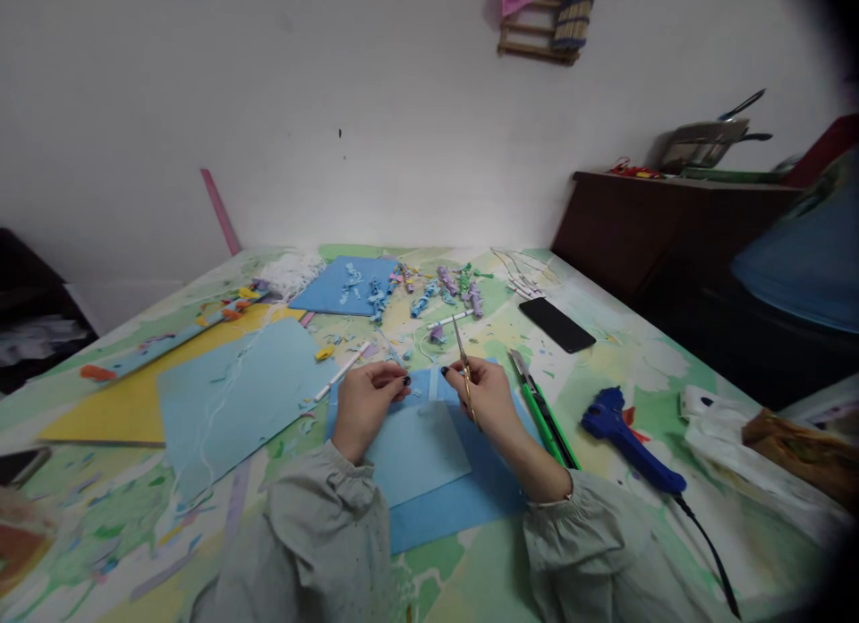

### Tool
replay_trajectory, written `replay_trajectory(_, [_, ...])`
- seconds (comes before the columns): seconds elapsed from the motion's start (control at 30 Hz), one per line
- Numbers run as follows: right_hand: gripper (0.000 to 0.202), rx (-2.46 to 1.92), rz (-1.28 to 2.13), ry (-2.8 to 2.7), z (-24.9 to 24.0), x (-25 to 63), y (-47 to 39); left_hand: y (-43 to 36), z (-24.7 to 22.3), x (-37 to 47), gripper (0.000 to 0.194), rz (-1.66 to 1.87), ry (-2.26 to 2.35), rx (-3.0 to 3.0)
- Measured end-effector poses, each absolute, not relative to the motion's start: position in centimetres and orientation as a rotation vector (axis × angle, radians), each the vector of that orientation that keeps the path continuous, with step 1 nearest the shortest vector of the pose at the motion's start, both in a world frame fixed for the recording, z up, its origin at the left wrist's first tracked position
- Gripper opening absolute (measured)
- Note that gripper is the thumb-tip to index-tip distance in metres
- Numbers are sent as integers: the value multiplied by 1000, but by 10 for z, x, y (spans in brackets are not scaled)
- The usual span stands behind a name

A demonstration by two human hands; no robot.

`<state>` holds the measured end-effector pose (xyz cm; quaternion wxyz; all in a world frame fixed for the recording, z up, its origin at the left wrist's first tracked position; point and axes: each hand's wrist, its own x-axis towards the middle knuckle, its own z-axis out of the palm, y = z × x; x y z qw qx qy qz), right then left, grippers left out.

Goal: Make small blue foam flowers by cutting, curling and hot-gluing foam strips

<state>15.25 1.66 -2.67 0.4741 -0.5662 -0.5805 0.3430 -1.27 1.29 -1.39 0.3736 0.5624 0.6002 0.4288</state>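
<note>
My left hand [368,403] is closed in a pinch above a blue sheet [429,523]. A thin light-blue strip [389,345] shows just beyond its fingertips; whether the fingers grip it I cannot tell. Gold-handled scissors [465,365] are in my right hand [491,397], blades pointing up and away. Between the hands, a short pale-blue paper strip [433,383] lies over the blue sheet. Below it rests a smaller light-blue paper piece [422,457]. A white stick [342,371] lies beside my left hand.
Right of my hands lie a green utility knife [547,417], a blue glue gun [634,444] and a black phone [557,324]. Several curled paper bundles [424,298] sit toward the back. Light-blue [248,399] and yellow sheets [114,404] cover the left, with scraps scattered around.
</note>
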Motion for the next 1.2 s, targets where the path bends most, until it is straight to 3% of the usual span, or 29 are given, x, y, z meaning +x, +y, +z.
replay_trajectory(0.23, [41, -1449, 529, -1552, -24, 160, 16, 23, -21, -35, 13, 955, 1986, 1923])
replay_trajectory(0.4, [40, -1506, 457, -1590, -21, 160, 16, 13, -30, -6, 12, 839, 1815, 2191])
replay_trajectory(0.5, [38, -1527, 436, -1618, -20, 159, 17, 7, -37, 12, 24, 772, 1812, 2299])
replay_trajectory(0.77, [39, -1546, 415, -1674, -18, 158, 16, 11, -44, 19, 6, 700, 1692, 2166])
replay_trajectory(1.2, [23, -1890, 238, -1728, -21, 170, 23, 16, -41, 14, 9, 1026, 1462, 1835])
